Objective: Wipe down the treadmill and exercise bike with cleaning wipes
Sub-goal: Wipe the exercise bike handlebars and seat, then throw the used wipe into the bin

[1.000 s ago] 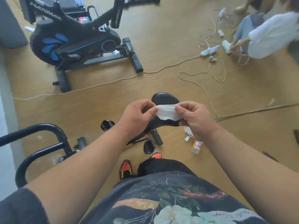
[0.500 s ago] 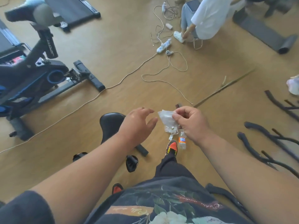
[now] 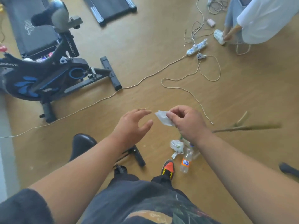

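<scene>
Floor's pretty cluttered: a black and blue exercise bike [image 3: 48, 73] stands at the left, a treadmill [image 3: 111, 7] deck lies at the far edge, and a long cord [image 3: 97, 101] snakes across the wood floor [image 3: 145, 46] to a power strip [image 3: 196, 46]. A plastic bottle [image 3: 186, 160] and a crumpled wrapper [image 3: 177, 145] lie by the person's shoe [image 3: 168, 168], with a black seat [image 3: 81, 143] just left of it. The wipe [image 3: 162, 118] is bunched up, sticking out leftward from the right hand [image 3: 186, 122], which pinches it between thumb and fingers. The left hand [image 3: 132, 126] hangs just beside it, fingers spread and relaxed, not touching.
</scene>
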